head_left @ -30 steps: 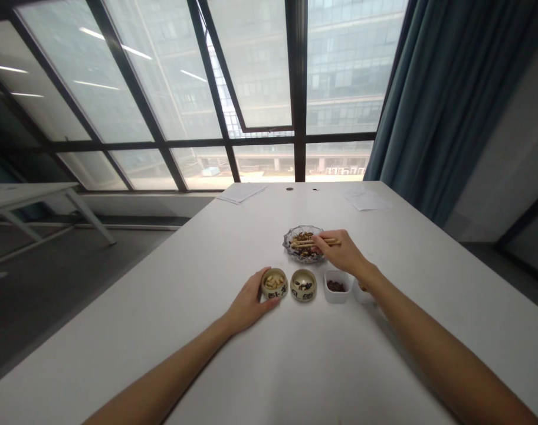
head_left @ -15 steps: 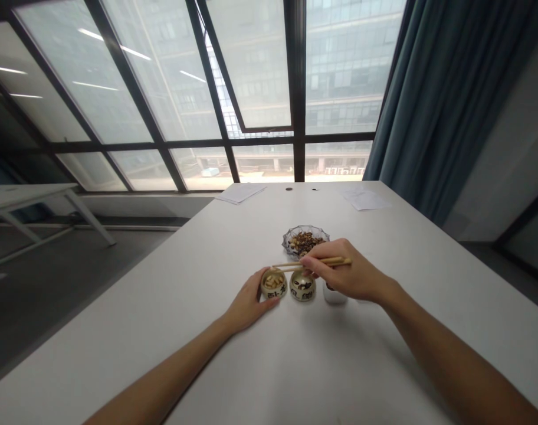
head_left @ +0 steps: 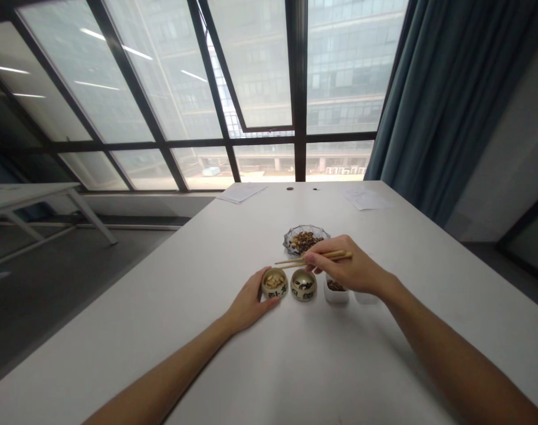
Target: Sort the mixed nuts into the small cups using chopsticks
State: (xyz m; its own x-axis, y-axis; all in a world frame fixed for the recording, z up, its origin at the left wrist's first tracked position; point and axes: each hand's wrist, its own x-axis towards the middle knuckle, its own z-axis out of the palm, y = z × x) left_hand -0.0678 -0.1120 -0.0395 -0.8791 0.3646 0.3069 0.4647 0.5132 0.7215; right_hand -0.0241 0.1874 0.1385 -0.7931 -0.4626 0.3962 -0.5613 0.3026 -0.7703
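Note:
My left hand (head_left: 249, 304) curves its fingers and thumb around a small ceramic bowl (head_left: 275, 294) with dark characters, which stands on the table holding pale, peanut-like pieces. In my right hand (head_left: 351, 265) is a pair of wooden chopsticks (head_left: 291, 262). Their tips hover just above the far rim of that bowl, slightly apart, and I see nothing between them. Beside it stands a matching ceramic bowl (head_left: 303, 295) with a few dark pieces inside. Behind the chopsticks sits a clear glass dish (head_left: 288, 243) of mixed brown, dark and pale pieces, partly covered by my right hand.
A white cup (head_left: 337, 297) with brown pieces stands right of the bowls. Another white container (head_left: 366, 298) is partly hidden under my right wrist. Paper sheets (head_left: 240, 193) lie at the table's far left, and more papers (head_left: 367, 199) at the far right.
My right hand has shifted slightly up and to the right; the chopstick tips have risen off the left bowl's opening. More of the white cups shows. My left hand stays on its bowl.

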